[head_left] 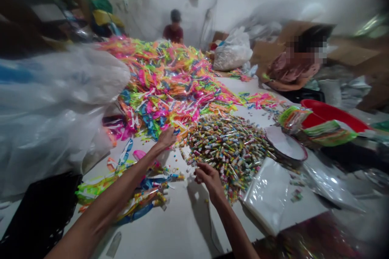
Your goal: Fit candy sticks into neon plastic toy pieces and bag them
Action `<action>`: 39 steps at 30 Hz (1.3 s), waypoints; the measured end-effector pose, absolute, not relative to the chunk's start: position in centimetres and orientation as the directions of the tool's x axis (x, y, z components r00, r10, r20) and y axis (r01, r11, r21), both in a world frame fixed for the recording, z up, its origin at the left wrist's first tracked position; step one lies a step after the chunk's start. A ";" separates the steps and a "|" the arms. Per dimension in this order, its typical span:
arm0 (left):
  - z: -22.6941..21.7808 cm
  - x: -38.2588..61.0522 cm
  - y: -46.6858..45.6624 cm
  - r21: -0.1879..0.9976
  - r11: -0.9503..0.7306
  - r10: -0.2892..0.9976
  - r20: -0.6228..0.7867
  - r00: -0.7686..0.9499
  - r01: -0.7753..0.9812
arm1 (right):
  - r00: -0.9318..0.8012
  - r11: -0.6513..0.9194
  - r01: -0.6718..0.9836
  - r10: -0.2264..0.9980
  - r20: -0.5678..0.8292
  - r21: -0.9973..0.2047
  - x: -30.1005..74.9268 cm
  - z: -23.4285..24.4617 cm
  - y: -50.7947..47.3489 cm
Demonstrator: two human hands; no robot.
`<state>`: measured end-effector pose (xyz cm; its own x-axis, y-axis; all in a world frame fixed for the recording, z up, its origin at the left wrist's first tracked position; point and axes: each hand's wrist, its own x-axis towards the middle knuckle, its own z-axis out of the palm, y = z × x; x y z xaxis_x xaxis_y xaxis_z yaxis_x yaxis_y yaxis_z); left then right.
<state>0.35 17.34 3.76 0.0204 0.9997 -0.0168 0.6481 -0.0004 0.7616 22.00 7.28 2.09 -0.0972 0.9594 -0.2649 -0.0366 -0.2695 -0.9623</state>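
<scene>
My left hand (166, 138) reaches to the near edge of a big heap of bright plastic pieces (170, 77) in pink, orange, green and blue. Its fingers look closed there, but what they hold is partly hidden. Over the white table (182, 214), my right hand (210, 179) has its fingers curled in and thumb close to them; anything in the grip is too small to name. Just beyond it lies a mound of small clear tubes with coloured filling (231, 145). Under my left forearm, several coloured pieces with filled tubes (152, 196) lie in a bunch.
Large white plastic sacks (57, 101) crowd the left, above a black crate (39, 210). Clear plastic bags (269, 194) lie at right, near a round lid-like tray (287, 143) and a red basin (334, 115). One person (174, 32) sits behind the heap, another (296, 68) at right.
</scene>
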 end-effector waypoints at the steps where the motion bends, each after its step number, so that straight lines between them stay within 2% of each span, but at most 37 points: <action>1: 4.4 0.1 16.4 0.788 0.013 0.998 -0.044 0.035 0.615 | -0.092 -0.284 -0.103 0.957 -0.275 -0.953 21.7 2.4 7.5; 4: 6.3 -0.1 12.9 0.878 0.035 0.986 -0.108 0.126 0.477 | -0.122 -0.286 -0.248 0.957 -0.263 -0.925 20.8 3.8 8.2; 6: 7.2 0.1 10.5 0.956 0.102 0.967 -0.160 0.198 0.275 | -0.155 -0.268 -0.276 0.960 -0.232 -0.923 20.2 5.0 8.5; 9: 7.6 0.8 7.7 0.973 0.231 0.926 -0.219 0.307 -0.003 | -0.220 -0.213 -0.195 0.961 -0.169 -0.957 19.6 6.5 8.5; 12: 7.3 1.5 5.9 0.959 0.278 0.900 -0.244 0.362 -0.047 | -0.311 -0.129 -0.033 0.944 -0.112 -0.991 19.3 7.4 8.0; 16: 6.8 2.0 4.2 0.964 0.265 0.910 -0.249 0.333 -0.003 | -0.437 0.050 0.212 0.898 -0.049 -0.976 19.4 7.6 7.1; 18: 6.9 2.1 3.6 0.973 0.218 0.921 -0.231 0.313 0.078 | -0.478 0.042 0.232 0.875 -0.076 -0.972 19.5 7.6 6.7; 20: 7.1 2.1 3.1 0.971 0.183 0.927 -0.222 0.303 0.150 | -0.444 -0.053 0.138 0.889 -0.110 -0.989 19.5 7.6 6.4; 22: 7.5 2.3 2.8 0.965 0.163 0.929 -0.221 0.298 0.207 | -0.312 -0.151 -0.018 0.940 -0.138 -0.988 19.4 7.5 6.2; 24: 7.7 2.5 2.5 0.952 0.135 0.928 -0.219 0.302 0.276 | -0.187 -0.199 -0.151 0.968 -0.170 -0.968 19.2 7.4 6.2; 26: 7.8 2.7 2.4 0.928 0.087 0.933 -0.203 0.298 0.361 | -0.138 -0.209 -0.218 0.974 -0.182 -0.953 19.0 7.1 6.1; 29: 7.7 3.0 2.3 0.894 0.042 0.941 -0.186 0.284 0.446 | -0.143 -0.191 -0.237 0.977 -0.160 -0.953 18.9 6.7 5.8; 39: 7.4 3.3 1.8 0.866 0.027 0.963 -0.157 0.220 0.499 | -0.156 -0.179 -0.190 0.976 -0.150 -0.965 19.0 6.4 5.2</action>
